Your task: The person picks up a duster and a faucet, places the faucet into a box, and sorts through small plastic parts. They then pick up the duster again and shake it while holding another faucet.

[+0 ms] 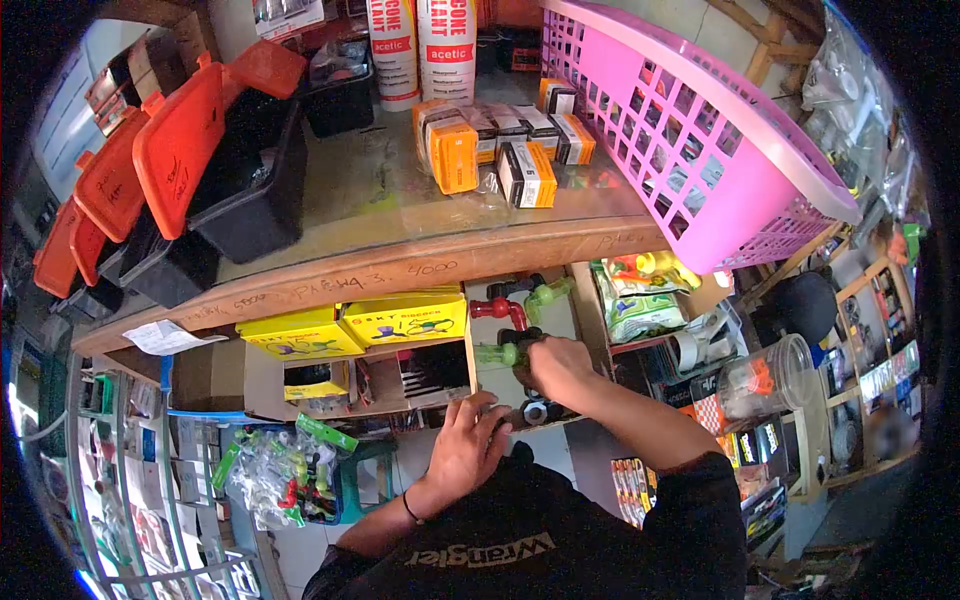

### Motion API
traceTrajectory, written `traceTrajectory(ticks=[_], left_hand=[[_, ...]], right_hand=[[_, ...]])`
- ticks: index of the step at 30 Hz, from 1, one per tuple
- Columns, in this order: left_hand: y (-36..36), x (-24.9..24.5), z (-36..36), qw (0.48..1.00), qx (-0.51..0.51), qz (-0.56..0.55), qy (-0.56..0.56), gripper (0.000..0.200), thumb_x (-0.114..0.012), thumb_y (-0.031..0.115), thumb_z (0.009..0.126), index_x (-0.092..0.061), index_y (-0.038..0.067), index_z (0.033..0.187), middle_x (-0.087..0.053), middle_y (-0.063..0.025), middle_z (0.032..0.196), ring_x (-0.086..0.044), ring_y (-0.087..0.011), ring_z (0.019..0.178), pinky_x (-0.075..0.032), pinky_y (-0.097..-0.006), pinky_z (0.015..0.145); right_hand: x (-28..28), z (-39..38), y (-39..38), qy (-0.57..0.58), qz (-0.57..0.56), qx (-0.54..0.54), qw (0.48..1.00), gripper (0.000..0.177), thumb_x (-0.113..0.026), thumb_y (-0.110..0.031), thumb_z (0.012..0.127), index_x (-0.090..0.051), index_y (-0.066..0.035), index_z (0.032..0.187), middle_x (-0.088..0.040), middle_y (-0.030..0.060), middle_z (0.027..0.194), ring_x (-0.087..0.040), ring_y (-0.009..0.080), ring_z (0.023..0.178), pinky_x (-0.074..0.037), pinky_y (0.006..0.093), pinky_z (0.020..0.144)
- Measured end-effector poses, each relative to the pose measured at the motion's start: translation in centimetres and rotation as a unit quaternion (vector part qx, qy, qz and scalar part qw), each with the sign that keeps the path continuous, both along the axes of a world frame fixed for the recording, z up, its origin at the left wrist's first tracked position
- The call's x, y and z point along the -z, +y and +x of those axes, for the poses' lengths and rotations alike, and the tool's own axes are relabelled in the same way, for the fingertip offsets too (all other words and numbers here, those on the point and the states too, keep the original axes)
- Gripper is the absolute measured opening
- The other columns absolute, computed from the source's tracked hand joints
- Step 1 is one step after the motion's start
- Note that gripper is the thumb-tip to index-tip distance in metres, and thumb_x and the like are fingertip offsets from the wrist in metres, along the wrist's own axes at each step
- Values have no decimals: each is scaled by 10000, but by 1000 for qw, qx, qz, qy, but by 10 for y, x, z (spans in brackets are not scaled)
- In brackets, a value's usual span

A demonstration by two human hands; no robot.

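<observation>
My right hand point(560, 370) reaches into an open cardboard box point(553, 318), its fingers closed at the dark end of a translucent green plastic tap point(497, 354). Near it in the box lie a red plastic tap point(500, 309), another green tap point(548, 292) and several dark round fittings point(536, 411). At the box's near left corner is my left hand point(467, 440), fingers curled inward. Something dark shows between its fingertips, too small to make out.
Yellow boxes point(405, 318) stand left of the taps. Above them, a glass-topped wooden counter point(350, 225) holds orange-black boxes point(527, 175), sealant tubes point(447, 60), black bins point(255, 190) with orange lids and a pink basket point(720, 150). Bagged parts point(285, 470) sit lower left.
</observation>
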State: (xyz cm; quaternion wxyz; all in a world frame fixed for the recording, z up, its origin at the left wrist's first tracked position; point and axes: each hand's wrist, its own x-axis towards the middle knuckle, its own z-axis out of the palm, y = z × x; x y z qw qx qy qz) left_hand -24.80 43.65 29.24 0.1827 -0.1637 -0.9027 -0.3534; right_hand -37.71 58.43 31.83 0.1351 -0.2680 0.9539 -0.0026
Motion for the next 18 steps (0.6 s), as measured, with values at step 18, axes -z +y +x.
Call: traceTrajectory(ticks=[18], left_hand=[[0,0,1,1000,7,26,7,258,-571,90,765,-522,49,1015,-462,-146,1027,-457,-337,934,-404,-421,780]], right_hand=[[-10,-46,-9,137,-107,6,985,347,-473,-135,759,-553,-70,1091,-578,160,1046,-587,297,871,-477,398,739]])
